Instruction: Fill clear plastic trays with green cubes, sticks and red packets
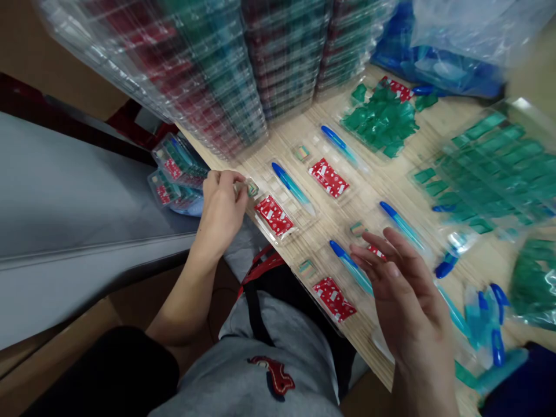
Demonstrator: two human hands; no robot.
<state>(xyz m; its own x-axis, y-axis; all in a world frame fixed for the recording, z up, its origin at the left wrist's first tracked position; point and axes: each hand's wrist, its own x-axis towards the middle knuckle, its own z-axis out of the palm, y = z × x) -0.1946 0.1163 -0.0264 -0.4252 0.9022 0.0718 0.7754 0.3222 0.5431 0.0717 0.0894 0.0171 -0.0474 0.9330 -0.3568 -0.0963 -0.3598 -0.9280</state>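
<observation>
My left hand (223, 202) is at the table's near left edge, thumb and fingers pinched together at the corner of a clear plastic tray (284, 234). A small striped block (252, 189) shows right by the fingertips; what lies between them is hidden. That tray also holds a red packet with white print (274, 216) and a blue pen-like tool (293, 188). My right hand (408, 301) is raised over the table with fingers apart and nothing in it. It partly covers another red packet (377, 252). Below and left of it lies one more red packet (334, 299) beside a blue pen-like tool (351, 267).
Tall stacks of filled clear trays (208, 87) stand at the back left. Green pieces (382, 119) lie in a heap behind, and a tray stack with green pieces (490, 168) is at right. Loose blue tools (489, 318) lie near the right front. Filled packs (174, 174) sit beyond the left edge.
</observation>
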